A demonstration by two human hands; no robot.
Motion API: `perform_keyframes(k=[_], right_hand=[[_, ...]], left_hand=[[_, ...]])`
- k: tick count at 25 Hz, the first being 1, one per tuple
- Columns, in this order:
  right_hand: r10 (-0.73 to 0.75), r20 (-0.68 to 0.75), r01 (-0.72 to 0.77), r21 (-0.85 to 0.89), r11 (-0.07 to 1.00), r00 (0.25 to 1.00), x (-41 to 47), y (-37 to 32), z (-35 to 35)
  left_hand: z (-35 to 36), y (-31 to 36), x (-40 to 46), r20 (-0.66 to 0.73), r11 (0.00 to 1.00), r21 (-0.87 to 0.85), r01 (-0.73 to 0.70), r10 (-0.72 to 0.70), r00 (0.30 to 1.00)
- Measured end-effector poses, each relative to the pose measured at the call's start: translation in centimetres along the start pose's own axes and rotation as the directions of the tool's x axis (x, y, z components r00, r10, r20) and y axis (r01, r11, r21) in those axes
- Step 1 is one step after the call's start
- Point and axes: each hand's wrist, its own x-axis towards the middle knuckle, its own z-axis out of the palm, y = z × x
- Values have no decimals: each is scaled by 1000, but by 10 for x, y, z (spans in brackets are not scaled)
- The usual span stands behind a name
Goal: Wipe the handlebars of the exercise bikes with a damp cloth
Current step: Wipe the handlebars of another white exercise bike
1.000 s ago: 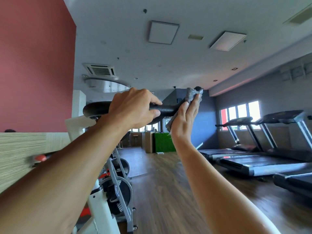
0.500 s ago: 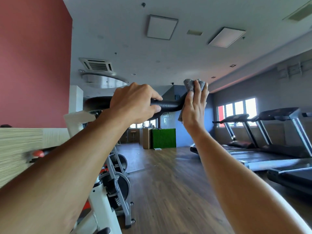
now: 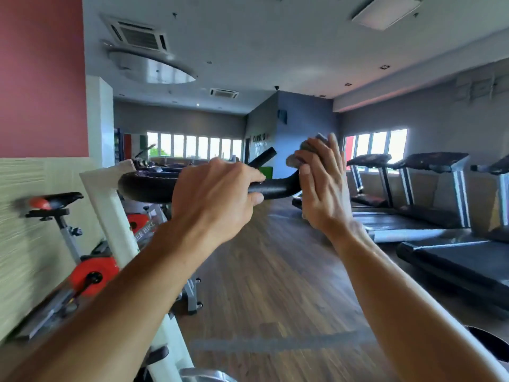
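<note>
- Head view is showing a gym, with a black handlebar (image 3: 275, 186) on a white bike frame (image 3: 110, 205) up close.
- Left hand (image 3: 214, 199) is wrapping its fingers round the middle of the handlebar and holding it tight.
- Right hand (image 3: 322, 183) is pressing a grey cloth (image 3: 298, 157) on the bar's right bend, fingers straight, thumb hooking over the cloth.
- Red bike (image 3: 88, 274) is standing by the left wall.
- Treadmills (image 3: 440, 216) are lining up on the right, on the wooden floor (image 3: 275, 271).
</note>
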Motion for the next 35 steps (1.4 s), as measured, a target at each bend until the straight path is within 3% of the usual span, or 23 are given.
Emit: perform_keyframes(k=[3,7,11,13,17,20,22,24,26,29,32,35], right_hand=[[-197,126,200,-9,980,972,-1,4,-18],[-80,235,123,-175,977,969,38,20,-33],[-204,369,255,-93,963,907,26,-10,-43],[-205,431,296,-155,943,879,44,-4,-49],[-16,483,149,-239,960,875,58,-14,-46],[-61,603,138,-82,987,795,49,-35,-54],[-105,659,199,-69,978,744,62,-26,-58],[-58,686,216,-147,965,725,72,-20,-56],[51,685,105,-185,977,727,66,-38,-53],[67,686,-33,-62,998,725,53,-69,-53],[94,736,0,-127,992,671,63,-58,-55],[197,699,-94,-184,978,687,58,-75,-50]], left_hand=[[-7,2,1,38,999,-29,23,-21,999],[-16,5,12,165,984,-128,127,-106,981],[-23,4,22,317,954,-192,231,-163,934],[-26,-1,28,402,928,-235,290,-179,898],[-31,-11,29,523,879,-335,338,-125,843],[-42,-21,30,555,881,-321,347,-122,823],[-51,-32,30,568,902,-293,318,-103,816],[-59,-43,28,572,902,-304,308,-85,816],[-64,-50,23,569,888,-333,318,-80,818],[-68,-59,15,538,867,-382,319,-72,840],[-70,-70,7,509,860,-415,295,-49,859],[-73,-79,1,505,847,-431,311,-60,861]])
